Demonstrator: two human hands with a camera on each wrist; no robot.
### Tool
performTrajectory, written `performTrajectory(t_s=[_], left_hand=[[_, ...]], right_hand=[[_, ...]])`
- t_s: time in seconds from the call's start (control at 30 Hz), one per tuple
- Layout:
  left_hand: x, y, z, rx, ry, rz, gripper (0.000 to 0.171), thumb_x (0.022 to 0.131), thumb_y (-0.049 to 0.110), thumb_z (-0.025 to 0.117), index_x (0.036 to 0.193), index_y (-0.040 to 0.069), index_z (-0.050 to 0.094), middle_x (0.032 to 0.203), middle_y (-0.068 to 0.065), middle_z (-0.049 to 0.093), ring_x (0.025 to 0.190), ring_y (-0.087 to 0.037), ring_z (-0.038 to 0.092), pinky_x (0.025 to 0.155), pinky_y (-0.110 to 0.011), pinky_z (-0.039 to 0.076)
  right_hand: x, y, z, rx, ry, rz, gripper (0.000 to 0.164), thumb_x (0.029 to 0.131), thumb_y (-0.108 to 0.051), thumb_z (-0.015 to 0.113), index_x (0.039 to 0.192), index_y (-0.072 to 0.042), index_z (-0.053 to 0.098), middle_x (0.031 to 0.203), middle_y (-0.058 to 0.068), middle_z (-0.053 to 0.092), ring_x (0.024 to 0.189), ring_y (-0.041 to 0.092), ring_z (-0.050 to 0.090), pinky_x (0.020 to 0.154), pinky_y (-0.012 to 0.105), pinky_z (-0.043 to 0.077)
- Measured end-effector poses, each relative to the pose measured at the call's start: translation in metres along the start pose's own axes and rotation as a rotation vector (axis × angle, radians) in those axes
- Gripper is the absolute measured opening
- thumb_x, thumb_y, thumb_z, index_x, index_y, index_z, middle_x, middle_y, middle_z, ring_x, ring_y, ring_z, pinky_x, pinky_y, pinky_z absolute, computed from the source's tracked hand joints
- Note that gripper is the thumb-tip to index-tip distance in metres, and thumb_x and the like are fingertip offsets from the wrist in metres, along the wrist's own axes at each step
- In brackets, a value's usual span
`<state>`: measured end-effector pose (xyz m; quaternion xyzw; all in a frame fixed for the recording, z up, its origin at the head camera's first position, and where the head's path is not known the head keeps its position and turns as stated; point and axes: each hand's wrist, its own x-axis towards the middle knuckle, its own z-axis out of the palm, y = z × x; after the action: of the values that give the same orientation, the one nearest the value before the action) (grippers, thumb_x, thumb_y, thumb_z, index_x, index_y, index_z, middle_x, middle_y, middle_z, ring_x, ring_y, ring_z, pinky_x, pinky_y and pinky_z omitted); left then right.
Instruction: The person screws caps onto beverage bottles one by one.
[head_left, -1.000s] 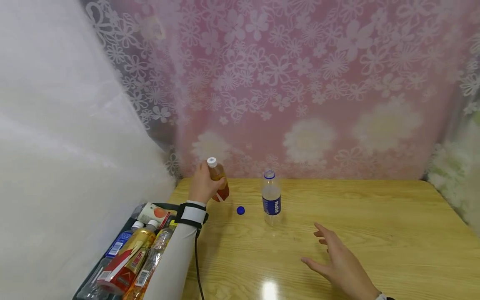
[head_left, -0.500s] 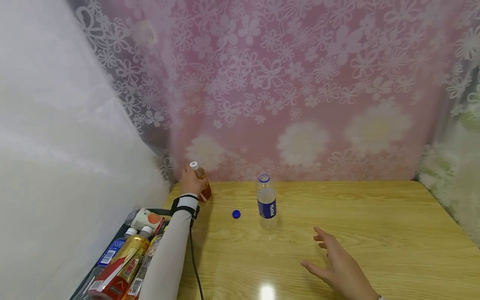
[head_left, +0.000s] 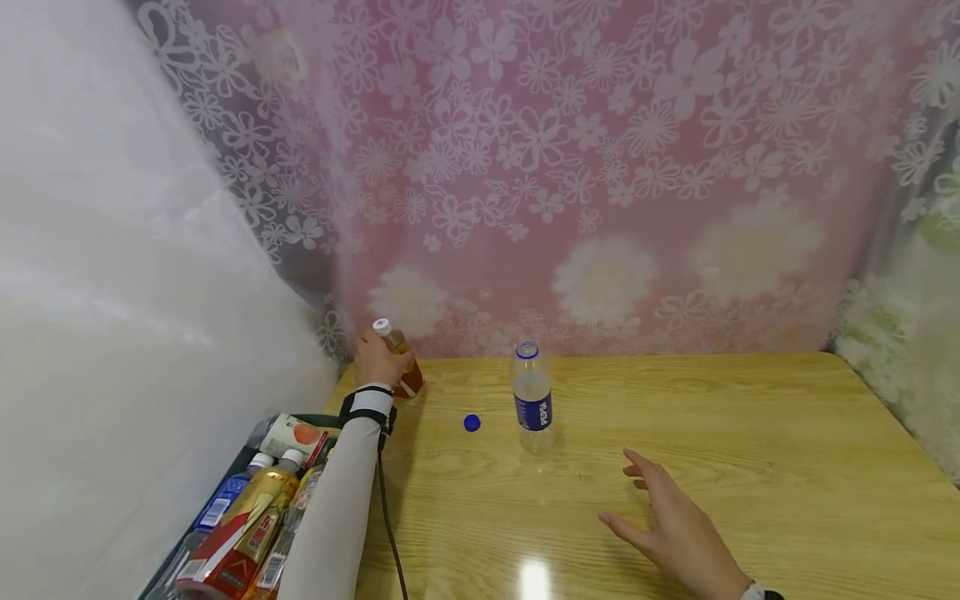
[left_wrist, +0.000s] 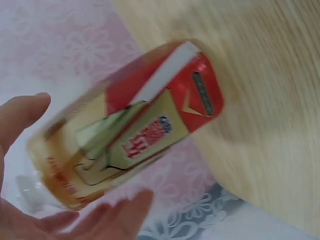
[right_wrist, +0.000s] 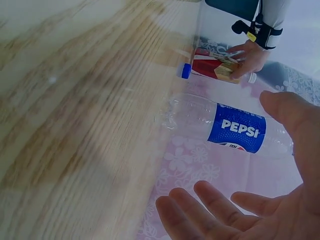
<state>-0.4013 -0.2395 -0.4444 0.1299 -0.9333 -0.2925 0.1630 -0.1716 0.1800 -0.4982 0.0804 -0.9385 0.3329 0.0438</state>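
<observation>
At the table's back left stands an iced-tea-coloured bottle [head_left: 406,373] with a white cap, its base on the wood. My left hand [head_left: 378,360] is around its upper half. In the left wrist view, the thumb [left_wrist: 25,112] and fingers [left_wrist: 132,212] are spread on either side of the bottle [left_wrist: 145,120], with gaps showing. A clear, uncapped Pepsi bottle [head_left: 533,408] stands upright near the middle. To its left lies a blue cap [head_left: 472,423]. My right hand [head_left: 671,525] hovers at the front right, holding nothing, thumb apart from the fingers, nearest the Pepsi bottle [right_wrist: 237,129].
A dark box [head_left: 243,457] at the left holds several drink bottles [head_left: 251,533] and a white container with a peach-coloured picture [head_left: 292,437]. A black cable [head_left: 388,517] runs from the left wrist. A floral pink curtain [head_left: 487,250] closes the back.
My left hand has carried the iced-tea-coloured bottle leftward to the back left of the table and loosened around it. The right hand stays nearly where it was.
</observation>
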Motion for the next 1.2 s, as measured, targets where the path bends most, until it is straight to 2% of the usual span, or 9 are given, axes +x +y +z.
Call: performTrajectory(t_s=[0.1, 0.23, 0.3, 0.43, 0.6, 0.83, 0.97, 1.2], left_hand=[[-0.009, 0.004, -0.004, 0.002, 0.058, 0.023, 0.089, 0.085, 0.04, 0.082, 0.144, -0.005, 0.032, 0.136, -0.031, 0.039, 0.119, -0.047, 0.05, 0.093, -0.058, 0.051], [-0.025, 0.013, -0.011, 0.023, 0.144, 0.103, 0.093, 0.083, 0.045, 0.083, 0.145, -0.004, 0.034, 0.131, -0.03, 0.039, 0.117, -0.046, 0.047, 0.09, -0.058, 0.051], [-0.033, 0.017, -0.015, 0.038, 0.178, 0.138, 0.093, 0.082, 0.046, 0.083, 0.144, -0.005, 0.035, 0.128, -0.03, 0.04, 0.115, -0.046, 0.047, 0.089, -0.056, 0.051], [-0.049, 0.022, -0.021, 0.053, 0.218, 0.162, 0.089, 0.082, 0.046, 0.083, 0.14, -0.005, 0.038, 0.126, -0.028, 0.041, 0.112, -0.044, 0.048, 0.089, -0.054, 0.051], [-0.064, 0.026, -0.017, 0.068, 0.205, 0.165, 0.076, 0.087, 0.043, 0.078, 0.134, -0.006, 0.044, 0.122, -0.027, 0.042, 0.108, -0.043, 0.049, 0.091, -0.054, 0.051], [-0.077, 0.026, -0.009, 0.05, 0.169, 0.157, 0.074, 0.086, 0.038, 0.079, 0.136, -0.005, 0.045, 0.124, -0.027, 0.044, 0.114, -0.043, 0.048, 0.088, -0.056, 0.053], [-0.08, 0.025, -0.009, 0.056, 0.151, 0.157, 0.073, 0.086, 0.04, 0.08, 0.133, -0.005, 0.047, 0.123, -0.026, 0.045, 0.114, -0.044, 0.05, 0.087, -0.056, 0.054], [-0.081, 0.021, -0.009, 0.051, 0.13, 0.16, 0.074, 0.087, 0.042, 0.078, 0.135, -0.005, 0.047, 0.127, -0.027, 0.046, 0.117, -0.044, 0.05, 0.088, -0.056, 0.055]], right_hand=[[0.003, -0.001, 0.0, -0.012, 0.017, -0.026, 0.091, 0.085, -0.056, 0.076, 0.153, -0.009, 0.036, 0.131, 0.012, 0.06, 0.112, 0.036, 0.066, 0.074, 0.048, 0.058], [0.015, -0.005, -0.003, -0.003, 0.036, -0.06, 0.089, 0.087, -0.052, 0.077, 0.152, -0.006, 0.036, 0.131, 0.016, 0.059, 0.111, 0.037, 0.066, 0.08, 0.049, 0.058], [0.025, -0.009, -0.004, 0.015, 0.028, -0.06, 0.09, 0.088, -0.054, 0.075, 0.153, -0.006, 0.035, 0.133, 0.017, 0.058, 0.114, 0.038, 0.064, 0.086, 0.051, 0.057], [0.052, -0.018, -0.001, 0.081, 0.002, -0.074, 0.091, 0.089, -0.05, 0.076, 0.155, -0.005, 0.032, 0.14, 0.02, 0.052, 0.121, 0.04, 0.059, 0.094, 0.053, 0.054], [0.09, -0.029, 0.008, 0.177, -0.012, -0.102, 0.092, 0.091, -0.039, 0.077, 0.158, -0.003, 0.025, 0.15, 0.022, 0.042, 0.132, 0.043, 0.049, 0.1, 0.055, 0.049], [0.133, -0.047, 0.028, 0.231, 0.003, -0.102, 0.106, 0.084, -0.041, 0.083, 0.161, -0.005, 0.019, 0.157, 0.023, 0.037, 0.139, 0.045, 0.045, 0.103, 0.062, 0.045], [0.144, -0.055, 0.039, 0.244, 0.014, -0.105, 0.104, 0.084, -0.041, 0.084, 0.16, -0.006, 0.022, 0.153, 0.021, 0.042, 0.136, 0.043, 0.049, 0.102, 0.063, 0.046], [0.146, -0.059, 0.048, 0.211, 0.047, -0.119, 0.091, 0.089, -0.036, 0.08, 0.157, -0.005, 0.027, 0.139, 0.024, 0.055, 0.124, 0.042, 0.059, 0.093, 0.059, 0.052]])
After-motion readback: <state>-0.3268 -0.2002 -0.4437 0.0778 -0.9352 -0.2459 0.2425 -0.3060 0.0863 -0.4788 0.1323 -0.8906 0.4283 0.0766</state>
